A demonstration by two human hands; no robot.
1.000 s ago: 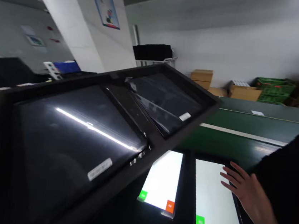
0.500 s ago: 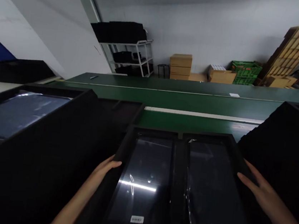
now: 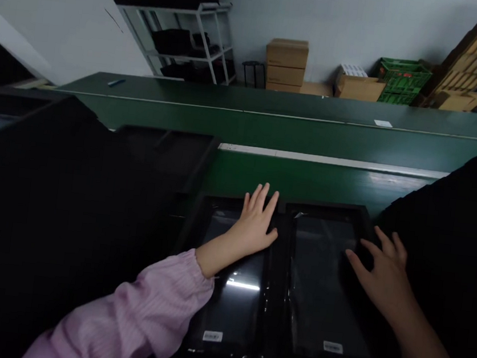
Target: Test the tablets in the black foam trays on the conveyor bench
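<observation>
A black foam tray [image 3: 277,298] lies in front of me with two dark, film-wrapped screen panels side by side in its recesses. Over the upper part of the left panel [image 3: 231,316] is my left hand [image 3: 255,221], fingers spread, holding nothing; whether it touches the film I cannot tell. My right hand [image 3: 383,270] hovers at the right edge of the right panel [image 3: 324,292], its fingers apart and slightly bent. Each panel bears a small white barcode label near its lower end.
Tall black tray stacks rise at left [image 3: 47,197] and right [image 3: 459,239]. Another black tray [image 3: 159,153] sits at back left. Beyond runs a green conveyor bench [image 3: 295,134] with a white strip. Cardboard boxes [image 3: 286,64], green crates [image 3: 405,80] and a shelf rack [image 3: 209,55] stand by the wall.
Both hands have let go of the tray's sides. My left hand moved right and forward over the left panel; my right hand shifted forward. The view has tilted down.
</observation>
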